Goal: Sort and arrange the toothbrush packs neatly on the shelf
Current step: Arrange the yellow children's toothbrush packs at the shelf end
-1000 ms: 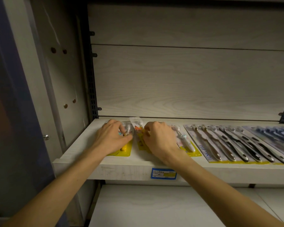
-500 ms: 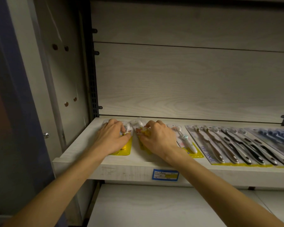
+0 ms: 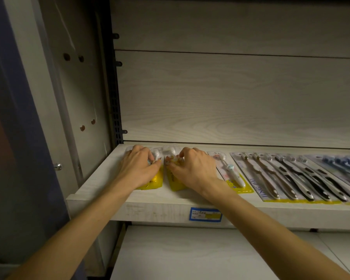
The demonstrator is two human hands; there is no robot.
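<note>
Three small yellow-backed toothbrush packs lie side by side at the left end of the pale wooden shelf (image 3: 150, 205). My left hand (image 3: 137, 168) covers the left pack (image 3: 157, 179), its fingers bent over the pack's top and right edge. My right hand (image 3: 196, 170) lies on the middle pack (image 3: 174, 181), its curled fingertips pinching the pack's upper left edge. The two hands almost touch. The third small pack (image 3: 233, 176) lies free just right of my right wrist. A wide pack of several dark and tan brushes (image 3: 291, 178) follows, then a blue pack (image 3: 343, 164) at the far right.
A blue price label (image 3: 206, 214) sits on the shelf's front edge. The cabinet's side panel (image 3: 79, 98) and a black slotted rail (image 3: 115, 110) close off the left. A lower shelf (image 3: 190, 255) runs beneath my arms. The wooden back panel (image 3: 230, 98) rises behind.
My right hand has slid a little to the left with the middle pack, narrowing the gap to the left pack. My left hand has stayed on its pack.
</note>
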